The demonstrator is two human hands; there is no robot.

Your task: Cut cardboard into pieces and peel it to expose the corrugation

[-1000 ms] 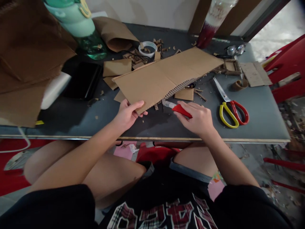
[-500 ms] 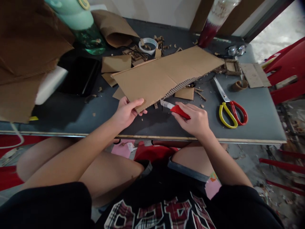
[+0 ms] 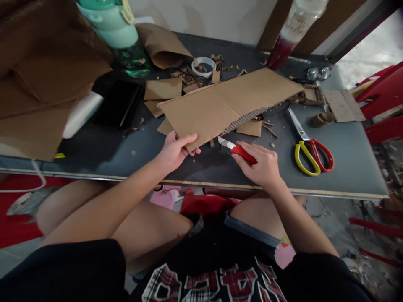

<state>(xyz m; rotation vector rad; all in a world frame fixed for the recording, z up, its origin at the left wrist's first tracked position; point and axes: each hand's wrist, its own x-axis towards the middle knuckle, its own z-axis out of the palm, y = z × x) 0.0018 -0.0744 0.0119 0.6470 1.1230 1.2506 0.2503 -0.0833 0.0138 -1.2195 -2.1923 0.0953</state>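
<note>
A long piece of brown cardboard (image 3: 220,102) slants over the scraps on the desk, its near edge partly stripped so the corrugated ridges show. My left hand (image 3: 178,152) grips its near left corner, thumb on top and fingers underneath. In my right hand (image 3: 260,161) is a red utility knife (image 3: 244,154), its pale blade pointing left. The blade tip is at the cardboard's near edge, just right of my left hand; whether it touches I cannot tell. Scissors (image 3: 310,147) with one yellow and one red handle lie right of my right hand.
Behind the cardboard are a tape roll (image 3: 204,67) and several scraps. A green bottle (image 3: 126,42) and a dark red drink cup (image 3: 292,33) stand at the back. A black tablet-like object (image 3: 119,102) lies left; glasses (image 3: 317,73) rest at the far right.
The whole view has shifted, so everything appears slightly farther right and lower. Both hands keep their grips; the knife has barely moved against the cardboard's edge.
</note>
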